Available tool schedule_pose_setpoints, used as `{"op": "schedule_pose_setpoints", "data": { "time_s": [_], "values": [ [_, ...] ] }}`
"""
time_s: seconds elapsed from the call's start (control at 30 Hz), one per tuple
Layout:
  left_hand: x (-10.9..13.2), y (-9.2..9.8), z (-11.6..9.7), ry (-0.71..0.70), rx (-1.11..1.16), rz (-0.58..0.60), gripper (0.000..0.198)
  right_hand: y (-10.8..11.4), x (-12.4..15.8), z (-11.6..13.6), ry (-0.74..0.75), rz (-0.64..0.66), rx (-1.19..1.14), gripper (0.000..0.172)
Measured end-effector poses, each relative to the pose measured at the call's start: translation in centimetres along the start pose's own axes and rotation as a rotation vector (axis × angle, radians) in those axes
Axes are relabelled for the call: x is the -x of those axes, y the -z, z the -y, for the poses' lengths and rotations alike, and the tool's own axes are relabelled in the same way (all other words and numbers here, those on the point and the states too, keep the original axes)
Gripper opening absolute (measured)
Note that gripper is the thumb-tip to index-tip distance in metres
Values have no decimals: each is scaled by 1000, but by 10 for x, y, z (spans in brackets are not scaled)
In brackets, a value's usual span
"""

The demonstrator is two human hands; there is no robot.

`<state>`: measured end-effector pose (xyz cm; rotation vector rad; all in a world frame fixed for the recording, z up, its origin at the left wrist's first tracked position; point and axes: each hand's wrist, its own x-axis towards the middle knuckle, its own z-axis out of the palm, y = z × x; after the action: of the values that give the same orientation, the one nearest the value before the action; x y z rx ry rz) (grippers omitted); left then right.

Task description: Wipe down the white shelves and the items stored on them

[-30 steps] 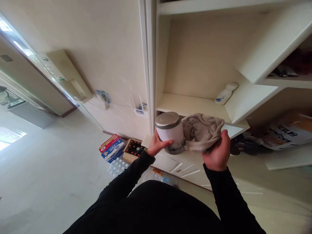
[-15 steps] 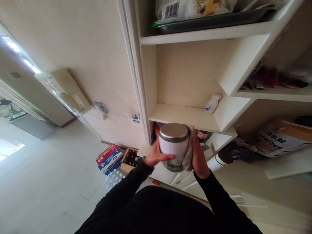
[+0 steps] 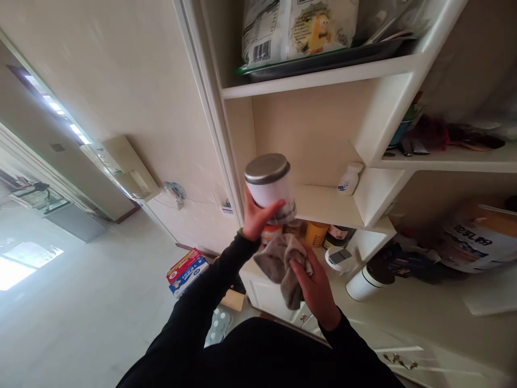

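The left hand [image 3: 258, 218] is gripping a white canister [image 3: 267, 186] with a brushed-metal lid, its fingers closed around the side, and it is holding the canister up in front of the open white shelving [image 3: 323, 203] — not resting on any shelf board. The right hand [image 3: 317, 288] is clamping a crumpled grey cloth [image 3: 280, 269], bunching it just below the canister. Up top, a dark tray [image 3: 323, 63] is carrying a printed food bag [image 3: 299, 32], while a small white bottle [image 3: 349, 179] with blue print is standing on the shelf board below it. Further down, an amber jar [image 3: 316, 233] and a dark bottle [image 3: 338, 236] are sitting side by side, and a white tumbler [image 3: 367, 283] is lying tilted near them. Out across the pale floor [image 3: 92, 312] — daylight is pooling there — printed cartons [image 3: 188, 272] are sitting by the cream wall [image 3: 181, 124], below a beige wall-mounted unit [image 3: 121, 167].
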<state>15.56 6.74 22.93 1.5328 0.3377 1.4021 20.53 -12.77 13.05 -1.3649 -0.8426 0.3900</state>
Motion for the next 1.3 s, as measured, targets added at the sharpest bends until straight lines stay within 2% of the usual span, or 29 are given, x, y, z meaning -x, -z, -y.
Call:
{"op": "schedule_pose_setpoints", "data": {
  "time_s": [0.07, 0.17, 0.3, 0.5, 0.7, 0.9, 1.17, 1.23, 1.3],
  "values": [
    [-27, -10, 10, -37, -43, -29, 96, 4, 5, 2, -24, 53, -19, 57],
    [-60, -20, 26, -19, -171, -89, 101, 14, 11, 2, -28, 3, -17, 56],
    [-82, -27, 41, 59, -303, -103, 102, 28, 15, -7, -89, -79, -24, 61],
    [-89, -32, 60, 160, -382, -157, 110, 44, 20, -21, -190, -176, -18, 75],
    [-91, -37, 70, 190, -412, -194, 108, 51, 20, -23, -212, -190, -33, 75],
    [-95, -44, 75, 213, -417, -202, 98, 51, 18, -28, -244, -161, -72, 83],
    [-95, -48, 77, 248, -446, -186, 70, 57, 18, -37, -233, -166, -85, 77],
    [-95, -47, 76, 259, -453, -175, 73, 58, 17, -37, -235, -161, -79, 77],
    [-94, -47, 76, 268, -459, -164, 84, 59, 17, -36, -236, -167, -74, 76]
  ]
}}
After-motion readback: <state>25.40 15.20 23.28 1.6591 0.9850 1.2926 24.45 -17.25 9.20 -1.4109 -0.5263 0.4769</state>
